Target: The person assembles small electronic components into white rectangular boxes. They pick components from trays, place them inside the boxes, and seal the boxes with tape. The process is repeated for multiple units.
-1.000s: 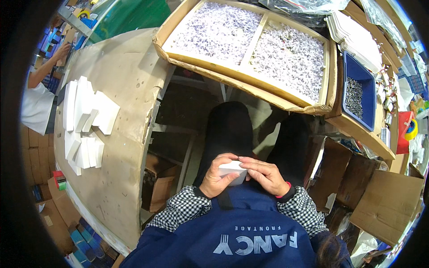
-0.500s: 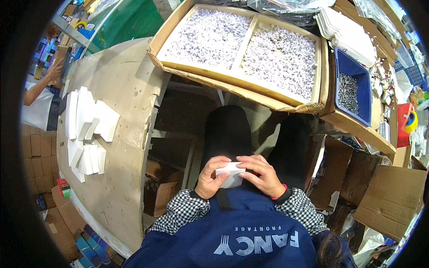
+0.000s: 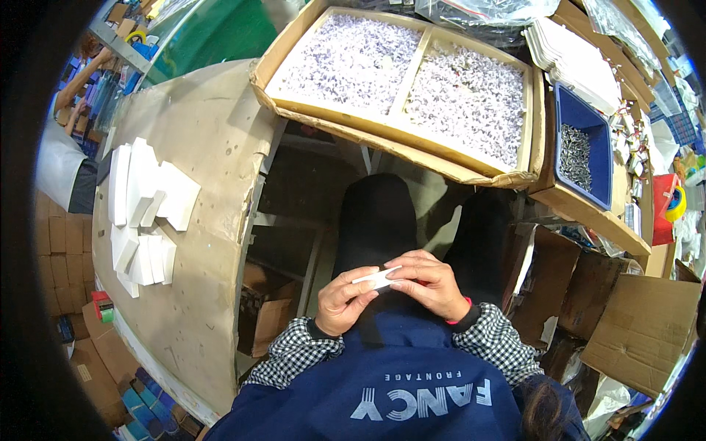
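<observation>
Between my two hands, above my lap, is a small white box-like piece (image 3: 379,278), seen narrow side up. My left hand (image 3: 343,300) pinches its left end between thumb and fingers. The right hand (image 3: 429,284) grips the other end, with fingers along the far side and the thumb nearer me. Fingers cover much of the piece, so its full shape is hidden. On the worktable (image 3: 198,294) to my left lies a loose pile of similar white pieces (image 3: 140,213), some leaning on one another.
Ahead, a divided cardboard tray (image 3: 401,121) holds many tiny whitish parts. Right of it stands a blue bin (image 3: 582,143) of small dark metal parts, near stacked white panels (image 3: 573,62). Open cardboard boxes (image 3: 640,331) sit low at right. At far left, a person (image 3: 62,158) works.
The white piece has tipped in my hands, so a narrower side now shows. My left hand has shifted slightly left and down. The person at far left has moved further into view.
</observation>
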Tool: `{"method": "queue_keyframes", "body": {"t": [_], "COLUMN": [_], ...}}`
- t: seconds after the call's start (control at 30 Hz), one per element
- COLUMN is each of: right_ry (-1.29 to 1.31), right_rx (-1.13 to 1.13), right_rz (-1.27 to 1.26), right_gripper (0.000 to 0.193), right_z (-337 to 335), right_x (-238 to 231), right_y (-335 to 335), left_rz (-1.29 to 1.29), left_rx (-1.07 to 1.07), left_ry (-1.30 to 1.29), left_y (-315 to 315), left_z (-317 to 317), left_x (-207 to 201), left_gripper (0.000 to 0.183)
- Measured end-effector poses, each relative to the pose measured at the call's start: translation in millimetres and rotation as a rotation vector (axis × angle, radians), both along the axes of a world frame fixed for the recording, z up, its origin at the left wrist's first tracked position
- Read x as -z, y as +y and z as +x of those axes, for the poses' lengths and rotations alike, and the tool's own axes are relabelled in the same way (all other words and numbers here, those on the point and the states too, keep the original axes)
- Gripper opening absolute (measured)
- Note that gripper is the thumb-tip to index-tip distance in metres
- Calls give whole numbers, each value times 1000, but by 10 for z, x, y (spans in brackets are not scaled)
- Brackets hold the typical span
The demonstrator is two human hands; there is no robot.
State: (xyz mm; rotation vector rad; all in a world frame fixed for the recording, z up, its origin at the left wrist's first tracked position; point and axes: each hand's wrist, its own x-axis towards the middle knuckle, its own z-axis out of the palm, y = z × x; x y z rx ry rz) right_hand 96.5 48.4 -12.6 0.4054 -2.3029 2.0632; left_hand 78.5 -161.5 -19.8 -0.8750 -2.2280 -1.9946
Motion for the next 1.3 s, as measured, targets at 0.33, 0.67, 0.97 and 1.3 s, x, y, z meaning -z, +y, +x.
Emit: {"method": "queue_keyframes", "body": {"t": [0.33,0.67,0.97,1.3], "right_ry": [-23,466,-177,159], "right_rx": [-24,1478,1508,1505], "right_rz": [30,182,273,-124], "right_gripper": [21,21,38,17], "right_z": [-13,1023,1087,947], "right_x": [-142,-1291,-1681,-1740], "right_y": [44,2546,4079,4024], "left_rz": [-144,-145,-173,-127], "left_rx": [-111,-85,-124,-135], "left_ry": [81,207,83,23], "left_y": [-17,107,160,97], "left_z": [75,-44,-26,1], "left_x": [88,121,147,221], "left_gripper": [19,17,17,18]}}
